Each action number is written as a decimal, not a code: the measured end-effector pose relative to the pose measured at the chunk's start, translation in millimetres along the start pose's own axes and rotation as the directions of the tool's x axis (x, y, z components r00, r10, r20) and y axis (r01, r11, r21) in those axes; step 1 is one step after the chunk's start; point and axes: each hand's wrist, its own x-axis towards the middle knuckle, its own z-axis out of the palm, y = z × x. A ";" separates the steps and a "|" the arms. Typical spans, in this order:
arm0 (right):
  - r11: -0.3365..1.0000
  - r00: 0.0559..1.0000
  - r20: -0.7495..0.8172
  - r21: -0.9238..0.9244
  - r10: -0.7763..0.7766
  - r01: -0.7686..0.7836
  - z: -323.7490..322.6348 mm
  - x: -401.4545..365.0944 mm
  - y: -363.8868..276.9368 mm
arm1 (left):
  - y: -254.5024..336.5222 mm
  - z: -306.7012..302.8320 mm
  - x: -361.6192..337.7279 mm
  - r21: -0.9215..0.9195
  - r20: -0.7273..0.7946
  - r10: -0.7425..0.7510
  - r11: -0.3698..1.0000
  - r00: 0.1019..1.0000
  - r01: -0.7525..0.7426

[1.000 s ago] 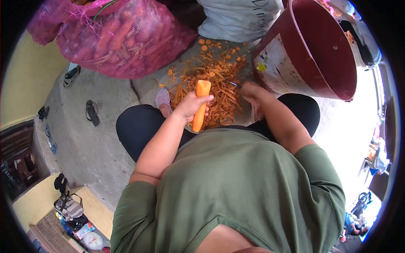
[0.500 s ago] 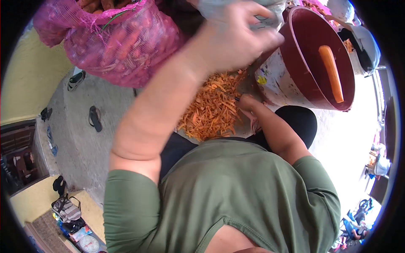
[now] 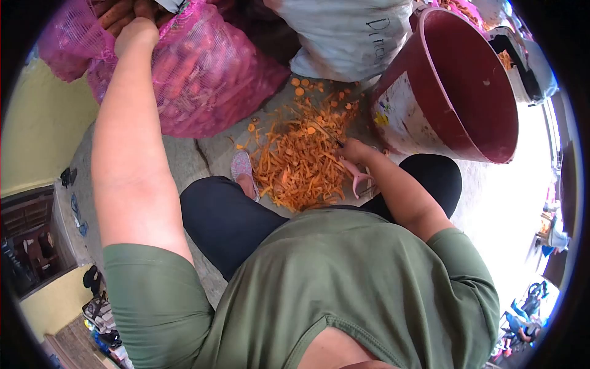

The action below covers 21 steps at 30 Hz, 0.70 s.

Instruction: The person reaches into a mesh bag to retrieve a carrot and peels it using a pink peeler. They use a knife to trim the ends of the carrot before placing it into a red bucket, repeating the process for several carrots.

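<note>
My left hand [image 3: 139, 34] reaches into the open top of a pink mesh sack [image 3: 209, 80] at the upper left. Its fingers are hidden among unpeeled carrots [image 3: 114, 13]; whether they grip one does not show. My right hand [image 3: 354, 151] is closed around the handle of what looks like a knife [image 3: 330, 136], its thin dark blade pointing up and left over a heap of orange carrot peelings [image 3: 301, 163]. Several round carrot slices [image 3: 299, 91] lie at the heap's far side.
A large dark red bucket [image 3: 424, 86] leans with its mouth to the right, beyond my right hand. A white sack with black lettering [image 3: 344, 37] stands at the back. My slippered foot [image 3: 244, 172] rests left of the peelings. Concrete floor [image 3: 175, 157] lies around.
My left hand has swung from above the peelings, near the bucket, to the pink sack. The peeled carrot in mid-air at the bucket's mouth has dropped out of sight. My right hand stays low.
</note>
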 end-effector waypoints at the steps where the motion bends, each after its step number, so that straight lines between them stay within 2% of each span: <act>1: 0.999 0.999 -0.003 0.027 0.036 -0.036 -6.2 -11.1 -12.9 | 0.9 -4.3 -2.9 -0.020 -0.002 -0.014 1.000 1.000 0.014; 3: 0.995 0.998 0.004 0.078 0.063 -0.063 -9.0 -15.3 -17.8 | -0.2 -9.0 -7.4 -0.062 -0.009 -0.051 0.997 0.999 0.051; 5: 0.990 0.999 0.019 0.132 0.046 -0.048 -8.1 -11.8 -15.1 | -4.4 -9.4 -10.9 -0.112 -0.106 -0.066 0.992 0.992 0.054; 7: 0.995 0.997 0.071 0.095 0.031 -0.038 -4.9 -16.2 -16.0 | -16.2 -5.0 -2.0 -0.187 -0.218 -0.092 0.981 0.972 0.051; 8: 0.997 0.995 0.096 0.076 0.025 -0.032 -5.0 -19.8 -17.4 | -24.2 -7.0 6.1 -0.103 -0.269 -0.064 0.994 0.961 0.037; 11: 0.998 0.918 0.392 0.037 -0.063 0.053 -5.7 -36.8 -32.1 | -42.8 -25.0 -1.9 -0.159 -0.577 0.000 0.981 0.817 -0.112; 13: 0.995 0.929 0.363 -0.041 -0.071 0.093 -3.7 -36.8 -33.2 | -51.3 -43.7 -31.5 -0.239 -0.754 0.024 0.921 0.656 -0.309; 15: 0.992 0.945 0.317 -0.059 -0.084 0.108 -16.3 -51.1 -47.1 | -61.2 -56.1 -70.6 -0.541 -0.766 -0.101 0.635 0.635 -0.551; 16: 0.996 0.961 0.264 0.031 -0.088 0.082 -20.5 -51.9 -45.7 | -63.8 -58.4 -88.9 -0.734 -0.664 -0.212 0.367 0.717 -0.572; 17: 0.991 0.973 0.212 0.121 -0.087 0.062 -26.9 -51.0 -41.6 | -65.8 -56.7 -106.1 -0.842 -0.530 -0.277 0.057 0.802 -0.537; 18: 0.977 0.984 0.160 0.209 -0.084 0.049 -32.2 -51.2 -39.8 | -69.1 -48.2 -120.1 -0.864 -0.406 -0.258 -0.203 0.876 -0.461; 19: 0.932 0.980 0.121 0.346 -0.160 0.110 -36.9 -54.7 -41.9 | -72.2 -35.4 -136.0 -0.824 -0.287 -0.204 -0.446 0.936 -0.350; 20: 0.863 0.970 0.071 0.475 -0.231 0.170 -43.6 -60.6 -45.8 | -64.0 -24.7 -165.0 -0.796 -0.041 -0.076 -0.600 0.996 -0.078; 21: 0.774 0.957 0.011 0.591 -0.291 0.229 -50.5 -67.6 -50.6 | -47.7 -10.9 -197.3 -0.685 0.188 0.092 -0.701 0.978 0.198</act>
